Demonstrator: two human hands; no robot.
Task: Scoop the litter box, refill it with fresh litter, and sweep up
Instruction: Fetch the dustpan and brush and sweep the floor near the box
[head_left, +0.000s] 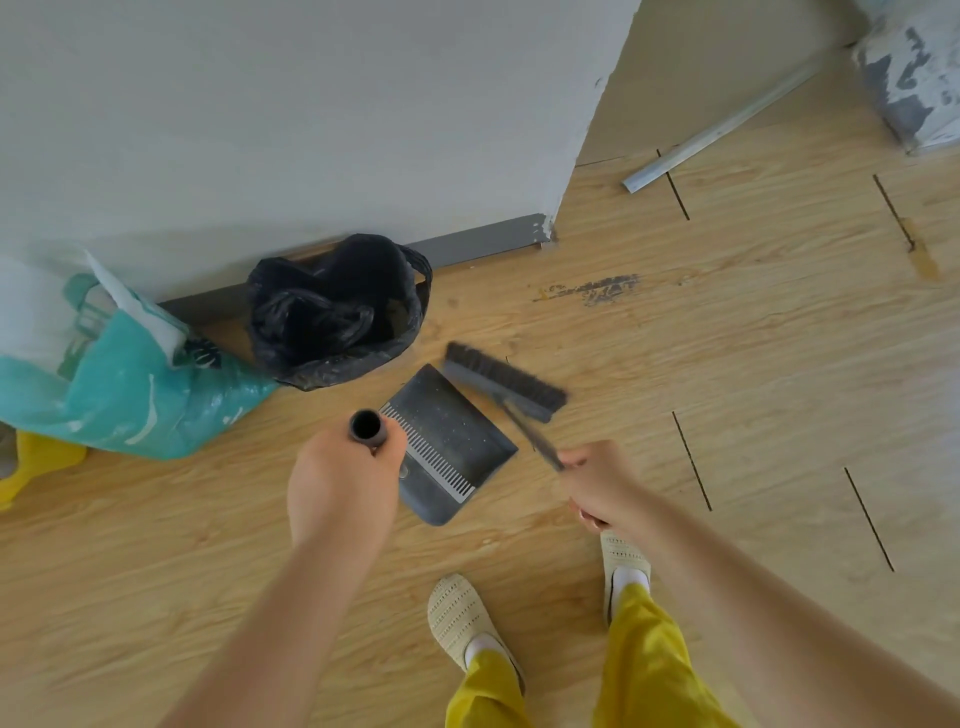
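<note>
A dark grey dustpan (447, 441) with a comb edge sits on the wooden floor, its tall handle (367, 427) gripped from the top by my left hand (343, 483). My right hand (602, 486) grips the thin handle of a grey broom, whose dark bristle head (506, 379) lies just right of the dustpan's mouth and looks blurred. Behind the pan, against the wall, stands a bin lined with a black bag (337, 312). A teal and white litter bag (119, 379) lies at the left. The litter box is out of view.
A yellow object (36, 462) pokes out under the teal bag at the left edge. A metal strip (722, 130) lies on the floor at the back right beside a paint-stained bucket (914, 73). My slippered feet (467, 623) stand just below the dustpan. Wall corner at centre back.
</note>
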